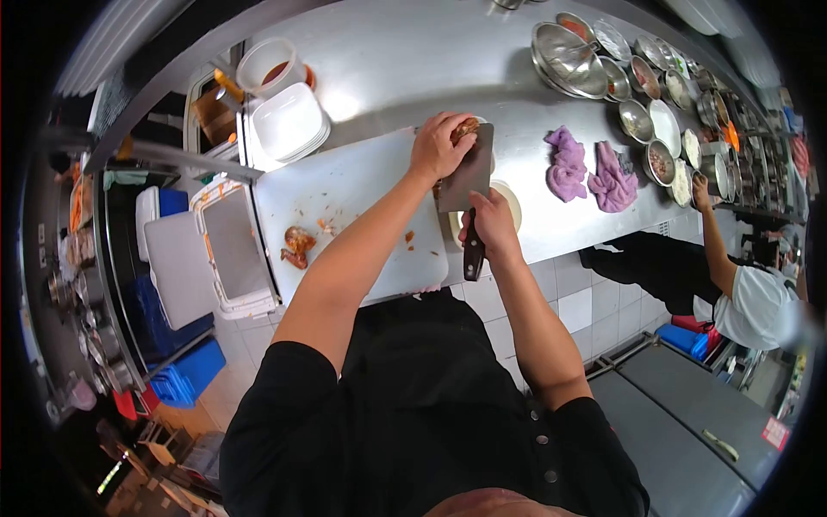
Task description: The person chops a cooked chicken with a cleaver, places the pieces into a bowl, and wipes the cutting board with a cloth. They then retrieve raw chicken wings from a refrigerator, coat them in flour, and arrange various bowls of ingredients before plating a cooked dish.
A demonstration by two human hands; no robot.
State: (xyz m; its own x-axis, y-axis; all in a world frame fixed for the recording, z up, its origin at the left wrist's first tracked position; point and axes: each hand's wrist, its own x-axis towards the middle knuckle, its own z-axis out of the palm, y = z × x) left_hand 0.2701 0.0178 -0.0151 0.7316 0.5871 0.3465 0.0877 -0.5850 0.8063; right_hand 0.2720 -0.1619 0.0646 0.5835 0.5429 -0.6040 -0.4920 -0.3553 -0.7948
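My right hand (493, 226) is wrapped round the dark handle of a cleaver (469, 175), whose broad blade points away from me past the right edge of the white cutting board (362, 194). Curled beside the blade's far end, my left hand (439, 148) holds browned cooked meat (465, 129) against it. Under the blade and my right hand sits a pale round dish (508, 205), partly covered; its contents are hidden. Browned meat pieces (298, 246) and orange scraps lie on the left half of the board.
Two purple cloths (566, 164) (613, 178) lie on the steel counter. Several metal bowls (636, 121) line its right side, where a co-worker's hand (701, 191) reaches in. White containers (289, 121) are stacked at the back left, beside a tub (271, 67) of reddish liquid.
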